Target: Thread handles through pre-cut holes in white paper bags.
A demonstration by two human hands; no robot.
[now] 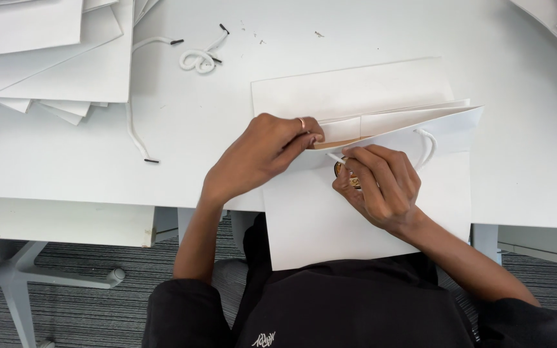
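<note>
Far off to the left of your hands, a stack of flat white paper sheets [46,51] sits on the tabletop [195,129], and between that stack and your left hand lie loose white cords with black tips [198,59], none of them fitted to anything yet. Your left hand [259,154] comes next: palm down, wrist bent inward, fingers curled and closed on the upper edge of the white paper bag [356,212], pinching its mouth right where the brown inner strip shows; a ring sits on one finger. The bag lies flat in front of you, its lower part hanging over the near edge of the tabletop, under and between both hands. Your right hand [378,187] rests on the bag's face, fingers bent and closed around the end of a white cord [336,156], its tip held against the rim. Just right of that hand a cord loop [428,147] already stands through the rim, so one end looks threaded while the end you hold is not yet through. Judging by that, this handle is roughly half done; whether the other side has one, you cannot tell
</note>
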